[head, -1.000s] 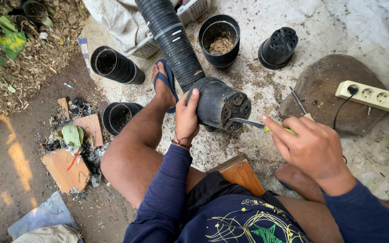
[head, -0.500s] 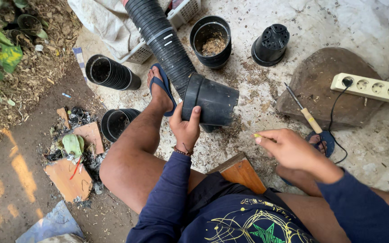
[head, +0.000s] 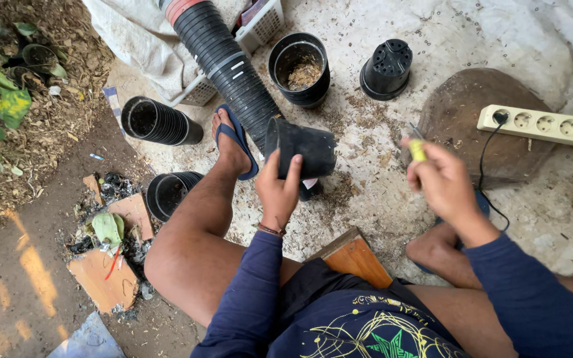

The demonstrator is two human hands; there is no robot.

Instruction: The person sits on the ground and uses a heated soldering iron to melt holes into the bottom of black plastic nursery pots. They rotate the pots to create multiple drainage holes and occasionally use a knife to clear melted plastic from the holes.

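A long nested stack of black plastic nursery pots (head: 223, 66) lies across the concrete ground (head: 499, 40), running from the white cloth (head: 127, 40) and white basket (head: 263, 23) down toward the person's sandalled foot (head: 233, 142). To the right sits a flat brown stone (head: 479, 126) with a white power strip (head: 538, 124) resting on it, a black cord plugged into its first socket. Shorter stacks lie on their sides at left (head: 157, 120) and lower left (head: 167, 193); one upright pot with dry debris inside (head: 300, 69) and one upturned pot showing its drain holes (head: 386, 68) stand farther off.

The single black pot (head: 303, 147) being worked on is gripped on its side by the left hand (head: 278, 192), fingers and thumb wrapped over the wall, just in front of the knees. The right hand (head: 442, 179) is closed around a slim yellow-handled tool (head: 418, 147) (it looks like a soldering iron, though the tip is hard to make out), held up and well apart from the pot, over the stone.

By my reading, this is a pause between bouts of piercing or melting holes: the pot is being turned or checked. The next touch would need the tool's tip brought back squarely to the pot's wall or base, with the left fingers kept away from the tip.
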